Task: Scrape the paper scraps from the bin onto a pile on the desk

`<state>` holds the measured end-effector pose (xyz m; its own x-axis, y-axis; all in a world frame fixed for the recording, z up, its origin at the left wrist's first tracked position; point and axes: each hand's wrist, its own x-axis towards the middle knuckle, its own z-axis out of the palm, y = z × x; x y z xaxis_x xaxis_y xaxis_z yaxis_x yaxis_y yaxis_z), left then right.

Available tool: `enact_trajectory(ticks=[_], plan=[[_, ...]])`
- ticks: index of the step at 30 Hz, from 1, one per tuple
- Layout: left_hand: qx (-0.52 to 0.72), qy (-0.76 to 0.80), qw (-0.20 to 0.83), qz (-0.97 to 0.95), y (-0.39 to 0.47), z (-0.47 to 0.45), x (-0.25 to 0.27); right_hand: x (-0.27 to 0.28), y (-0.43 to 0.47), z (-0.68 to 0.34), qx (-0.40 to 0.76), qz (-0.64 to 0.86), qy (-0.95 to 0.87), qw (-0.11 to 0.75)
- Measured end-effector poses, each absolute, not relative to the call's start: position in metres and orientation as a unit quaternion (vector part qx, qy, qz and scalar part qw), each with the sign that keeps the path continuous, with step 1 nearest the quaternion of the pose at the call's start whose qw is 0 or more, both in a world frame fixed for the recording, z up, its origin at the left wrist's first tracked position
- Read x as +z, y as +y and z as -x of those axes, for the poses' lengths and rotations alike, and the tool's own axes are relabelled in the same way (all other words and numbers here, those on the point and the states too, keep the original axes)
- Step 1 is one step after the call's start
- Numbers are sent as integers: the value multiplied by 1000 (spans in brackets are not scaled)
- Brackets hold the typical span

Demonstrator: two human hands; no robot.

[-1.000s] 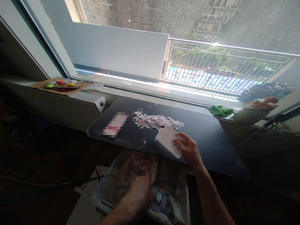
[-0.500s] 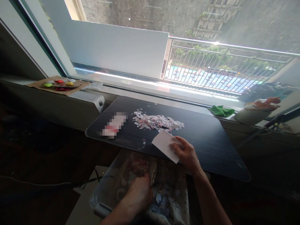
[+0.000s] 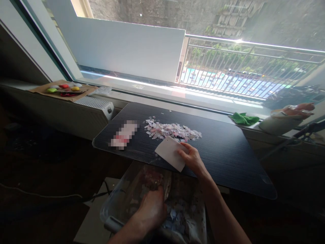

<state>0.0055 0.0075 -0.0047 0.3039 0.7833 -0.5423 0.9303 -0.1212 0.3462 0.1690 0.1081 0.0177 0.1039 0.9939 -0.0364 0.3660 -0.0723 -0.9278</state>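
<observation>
My right hand (image 3: 194,159) pinches a white card (image 3: 169,154) by its right edge. The card is tilted over the dark table top, just in front of a heap of torn paper scraps (image 3: 172,130). Below the table's near edge, my left hand (image 3: 152,206) is closed over a clear plastic bin (image 3: 108,206). Whatever its fingers grip is hidden in shadow. More paper scraps (image 3: 175,217) and a crumpled pale sheet lie inside the bin.
A blurred-out white and red strip (image 3: 124,135) lies on the left of the dark table (image 3: 223,159). A green cloth (image 3: 243,118) and a pale pot (image 3: 279,123) stand on the windowsill. A radiator (image 3: 95,103) and a cardboard piece (image 3: 40,88) are at left.
My right hand has moved left and slightly up with the card, towards the scraps. My left hand stays nearly in place at the bin.
</observation>
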Motion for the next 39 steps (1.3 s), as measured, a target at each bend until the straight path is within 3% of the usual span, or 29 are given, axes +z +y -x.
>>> enact_trajectory(ticks=[22, 39], plan=[[-129, 570, 331, -741, 10, -6, -1, 12, 102, -166, 413, 623, -513, 422], [-119, 570, 309, -752, 8, -5, -6, 17, 104, -149, 451, 589, -555, 377]])
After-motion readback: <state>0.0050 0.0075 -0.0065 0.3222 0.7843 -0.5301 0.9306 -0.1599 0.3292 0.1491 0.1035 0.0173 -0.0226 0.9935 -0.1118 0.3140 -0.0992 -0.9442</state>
